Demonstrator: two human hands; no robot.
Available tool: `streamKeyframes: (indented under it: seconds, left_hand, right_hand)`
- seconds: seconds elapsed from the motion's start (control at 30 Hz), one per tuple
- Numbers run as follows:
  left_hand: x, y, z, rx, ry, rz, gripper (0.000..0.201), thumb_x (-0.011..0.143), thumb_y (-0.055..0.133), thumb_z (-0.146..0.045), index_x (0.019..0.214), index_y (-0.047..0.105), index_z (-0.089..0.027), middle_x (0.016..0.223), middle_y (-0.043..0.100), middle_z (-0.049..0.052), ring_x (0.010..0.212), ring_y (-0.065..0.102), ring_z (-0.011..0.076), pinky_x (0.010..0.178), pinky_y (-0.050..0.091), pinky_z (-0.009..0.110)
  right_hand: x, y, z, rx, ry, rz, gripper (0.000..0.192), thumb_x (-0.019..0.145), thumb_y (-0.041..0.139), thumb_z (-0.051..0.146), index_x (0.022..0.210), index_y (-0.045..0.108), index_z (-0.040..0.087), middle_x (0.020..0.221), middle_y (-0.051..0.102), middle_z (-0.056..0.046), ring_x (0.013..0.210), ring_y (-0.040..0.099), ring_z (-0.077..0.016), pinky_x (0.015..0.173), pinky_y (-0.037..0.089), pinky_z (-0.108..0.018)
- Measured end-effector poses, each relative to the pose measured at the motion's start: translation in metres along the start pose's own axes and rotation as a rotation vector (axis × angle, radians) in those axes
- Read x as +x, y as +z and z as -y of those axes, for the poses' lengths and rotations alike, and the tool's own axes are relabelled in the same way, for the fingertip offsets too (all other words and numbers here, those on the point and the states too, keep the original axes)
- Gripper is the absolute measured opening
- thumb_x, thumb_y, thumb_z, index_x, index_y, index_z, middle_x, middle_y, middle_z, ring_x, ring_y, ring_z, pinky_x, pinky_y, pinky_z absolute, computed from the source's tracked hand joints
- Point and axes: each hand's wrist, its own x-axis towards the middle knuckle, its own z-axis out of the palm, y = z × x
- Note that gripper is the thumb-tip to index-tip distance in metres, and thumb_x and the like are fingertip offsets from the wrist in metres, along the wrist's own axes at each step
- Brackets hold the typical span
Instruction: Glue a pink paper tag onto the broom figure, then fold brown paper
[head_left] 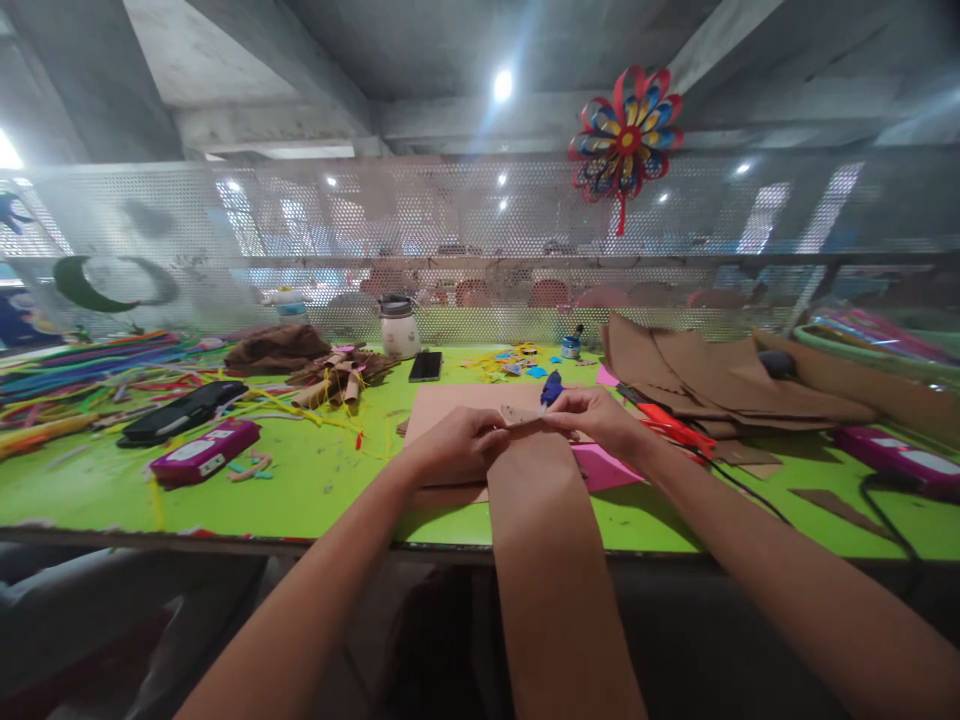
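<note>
A long brown paper strip (551, 540) runs from the green table (315, 480) down over its near edge toward me. My left hand (457, 445) pinches the strip's far end from the left. My right hand (592, 418) pinches the same end from the right and also holds a blue pen (551, 388) that points up between its fingers. Under the hands lie a brown sheet (450, 405) and a pink sheet (607, 465).
Red scissors (671, 425) and stacked brown paper sheets (697, 375) lie to the right, with a black cable (881, 505). Left are a pink box (204, 452), a black case (180, 410), colourful sticks (90, 360). A phone (426, 366), jar (399, 328), mesh wall and pinwheel (626, 130) stand behind.
</note>
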Motion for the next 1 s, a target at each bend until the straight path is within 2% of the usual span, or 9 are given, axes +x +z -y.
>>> streamKeyframes:
  seconds: [0.13,0.23,0.37,0.57,0.77,1.0]
  left_hand:
    - [0.001,0.002,0.000,0.117,0.045,-0.040,0.021,0.084,0.043,-0.028,0.079,0.060,-0.017,0.067,0.060,0.001,0.058,0.045,0.0109,0.054,0.028,0.022]
    - [0.004,0.006,0.000,0.144,0.079,-0.032,0.020,0.084,0.044,-0.027,0.077,0.059,-0.016,0.063,0.058,0.001,0.055,0.043,0.0102,0.053,0.027,0.022]
    - [0.006,0.010,-0.001,0.141,0.070,-0.012,0.022,0.085,0.043,-0.029,0.078,0.059,-0.016,0.064,0.057,0.002,0.055,0.043,0.0104,0.052,0.027,0.022]
    - [0.005,0.008,0.000,0.088,0.043,0.004,0.021,0.084,0.042,-0.030,0.079,0.058,-0.017,0.068,0.058,0.001,0.058,0.045,0.0113,0.054,0.029,0.022]
    - [0.004,0.003,0.002,0.069,0.070,0.013,0.021,0.084,0.043,-0.029,0.072,0.054,-0.017,0.063,0.053,-0.001,0.056,0.042,0.0101,0.053,0.027,0.022]
    - [-0.001,-0.003,0.001,0.044,0.025,0.015,0.022,0.084,0.043,-0.031,0.073,0.055,-0.016,0.061,0.054,-0.002,0.054,0.043,0.0100,0.052,0.027,0.022]
  right_hand:
    - [0.000,0.004,0.000,-0.049,0.075,0.074,0.033,0.065,0.072,0.037,0.085,0.066,0.011,0.073,0.066,-0.006,0.061,0.057,-0.0118,0.056,0.042,-0.025]
    - [-0.001,0.011,-0.001,-0.177,0.005,0.097,0.035,0.067,0.070,0.039,0.090,0.069,0.012,0.083,0.068,-0.007,0.072,0.059,-0.0151,0.064,0.044,-0.026]
    - [-0.003,0.018,-0.001,-0.258,-0.074,0.023,0.030,0.068,0.068,0.040,0.082,0.072,0.013,0.077,0.069,-0.006,0.070,0.059,-0.0165,0.062,0.044,-0.026]
    - [-0.002,0.018,-0.001,-0.244,-0.049,-0.103,0.032,0.063,0.070,0.044,0.069,0.071,0.013,0.066,0.067,-0.005,0.062,0.056,-0.0150,0.056,0.043,-0.026]
    - [0.002,0.011,-0.005,-0.113,0.040,-0.042,0.032,0.061,0.072,0.044,0.071,0.072,0.013,0.062,0.064,-0.003,0.056,0.053,-0.0119,0.054,0.041,-0.025]
    - [0.006,-0.002,-0.008,-0.069,0.067,-0.066,0.034,0.060,0.073,0.045,0.065,0.069,0.011,0.047,0.051,0.002,0.044,0.039,-0.0070,0.045,0.030,-0.023]
